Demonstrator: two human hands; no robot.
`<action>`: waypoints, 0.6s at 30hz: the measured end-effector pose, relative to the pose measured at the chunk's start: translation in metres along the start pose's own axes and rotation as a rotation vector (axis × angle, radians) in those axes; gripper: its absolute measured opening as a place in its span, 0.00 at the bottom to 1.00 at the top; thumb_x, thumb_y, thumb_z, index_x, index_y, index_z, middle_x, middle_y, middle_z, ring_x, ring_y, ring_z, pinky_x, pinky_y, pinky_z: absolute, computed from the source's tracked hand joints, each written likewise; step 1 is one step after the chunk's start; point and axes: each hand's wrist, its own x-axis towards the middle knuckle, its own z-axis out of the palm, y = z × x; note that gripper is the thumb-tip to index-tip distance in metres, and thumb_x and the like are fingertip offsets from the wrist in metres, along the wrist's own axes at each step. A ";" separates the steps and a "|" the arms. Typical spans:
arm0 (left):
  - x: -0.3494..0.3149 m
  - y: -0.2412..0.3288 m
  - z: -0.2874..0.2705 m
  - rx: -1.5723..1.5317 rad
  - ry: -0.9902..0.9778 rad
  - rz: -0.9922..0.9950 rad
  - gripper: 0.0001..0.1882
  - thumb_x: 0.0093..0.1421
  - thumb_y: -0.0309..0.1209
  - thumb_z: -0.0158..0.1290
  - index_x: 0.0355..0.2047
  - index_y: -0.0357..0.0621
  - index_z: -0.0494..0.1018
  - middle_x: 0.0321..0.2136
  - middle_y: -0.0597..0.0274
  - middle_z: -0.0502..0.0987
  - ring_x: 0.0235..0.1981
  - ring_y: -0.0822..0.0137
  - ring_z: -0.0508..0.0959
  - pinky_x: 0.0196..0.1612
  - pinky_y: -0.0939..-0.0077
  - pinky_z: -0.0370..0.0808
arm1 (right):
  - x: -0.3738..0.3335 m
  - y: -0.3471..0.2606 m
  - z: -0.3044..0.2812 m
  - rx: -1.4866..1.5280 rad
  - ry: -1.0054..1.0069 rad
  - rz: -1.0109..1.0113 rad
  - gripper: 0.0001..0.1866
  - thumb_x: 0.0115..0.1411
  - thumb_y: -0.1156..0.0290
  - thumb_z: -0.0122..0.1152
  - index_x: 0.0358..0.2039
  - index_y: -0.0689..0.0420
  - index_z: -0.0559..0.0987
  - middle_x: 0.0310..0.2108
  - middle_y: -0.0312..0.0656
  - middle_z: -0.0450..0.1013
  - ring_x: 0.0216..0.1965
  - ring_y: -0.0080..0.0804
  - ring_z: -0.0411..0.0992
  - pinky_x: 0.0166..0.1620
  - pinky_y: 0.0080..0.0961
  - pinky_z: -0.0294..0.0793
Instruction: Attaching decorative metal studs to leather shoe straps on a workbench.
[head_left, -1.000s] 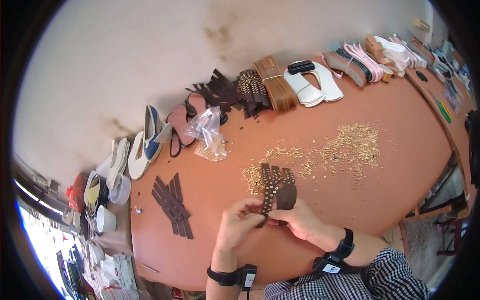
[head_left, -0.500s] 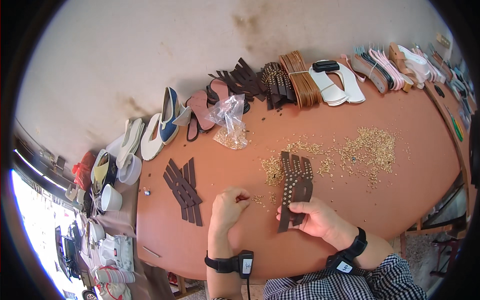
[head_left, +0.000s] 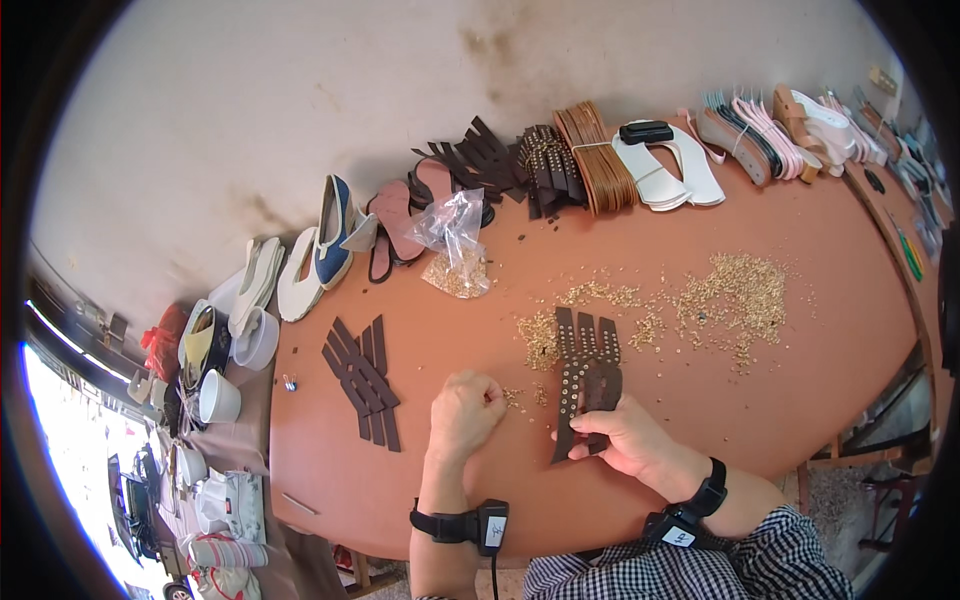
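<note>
Red bag [head_left: 163, 342], white bowl [head_left: 220, 398] and clear tub [head_left: 257, 340] close together at far left, past the edge of the orange-brown worktop [head_left: 350, 490]. Next, toward the wall, pale soles [head_left: 298, 288] beside a blue shoe [head_left: 335, 238]. Nearer, lying flat on the worktop, dark brown slatted pieces [head_left: 362, 388], overlapping. Farther back, pink soles [head_left: 396, 222] with a clear plastic bag [head_left: 452, 232] in front, small gold bits in its lower part.

Has the left hand [head_left: 466, 413] curled into a loose fist, fingers drawn in toward the thumb, near a few stray gold studs [head_left: 540, 342]; cannot tell of anything pinched inside. Wears a black wristband [head_left: 450, 525] on that arm.

Behind, against the wall, a heap of dark brown cut pieces [head_left: 485, 155], touching a studded bundle [head_left: 550, 175]. Pinches the lower end of a studded strap piece [head_left: 570, 372] between thumb and fingers of the right hand [head_left: 625, 437], with slit strips pointing away toward the wall, just beside the nearer studs. Beyond, a tied bundle of tan strips [head_left: 598, 165], then white cutouts [head_left: 700, 180] under a black oblong object [head_left: 647, 132]. Farther right, a broad scatter of gold pieces [head_left: 735, 297], wedge soles [head_left: 735, 145] in a row behind, and a green-handled tool [head_left: 910, 256] near the far edge.
</note>
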 end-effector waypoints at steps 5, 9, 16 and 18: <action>-0.001 0.002 0.001 -0.054 0.033 -0.087 0.03 0.46 0.28 0.54 0.23 0.43 0.75 0.24 0.59 0.74 0.29 0.61 0.75 0.33 0.68 0.71 | -0.001 -0.004 -0.001 0.002 0.000 -0.042 0.09 0.53 0.82 0.50 0.36 0.61 0.69 0.32 0.41 0.70 0.36 0.38 0.74 0.28 0.30 0.79; 0.001 -0.002 0.003 -0.153 0.077 -0.128 0.05 0.47 0.28 0.54 0.26 0.44 0.76 0.26 0.58 0.75 0.29 0.60 0.76 0.32 0.70 0.72 | 0.001 -0.002 -0.002 -0.050 -0.029 -0.035 0.10 0.53 0.82 0.50 0.37 0.62 0.69 0.33 0.42 0.69 0.35 0.39 0.74 0.27 0.29 0.79; 0.002 0.006 0.007 0.033 0.111 0.123 0.05 0.49 0.26 0.52 0.28 0.45 0.75 0.26 0.58 0.74 0.31 0.58 0.75 0.32 0.66 0.72 | 0.001 0.002 -0.003 -0.083 -0.038 -0.062 0.10 0.54 0.82 0.50 0.38 0.63 0.69 0.33 0.41 0.69 0.34 0.38 0.74 0.28 0.27 0.78; 0.002 0.006 0.011 0.106 0.152 0.202 0.04 0.49 0.24 0.50 0.26 0.44 0.74 0.26 0.58 0.72 0.30 0.57 0.74 0.31 0.64 0.72 | 0.003 0.002 -0.002 -0.068 -0.024 -0.073 0.10 0.53 0.82 0.52 0.37 0.62 0.70 0.32 0.43 0.70 0.34 0.39 0.75 0.30 0.27 0.78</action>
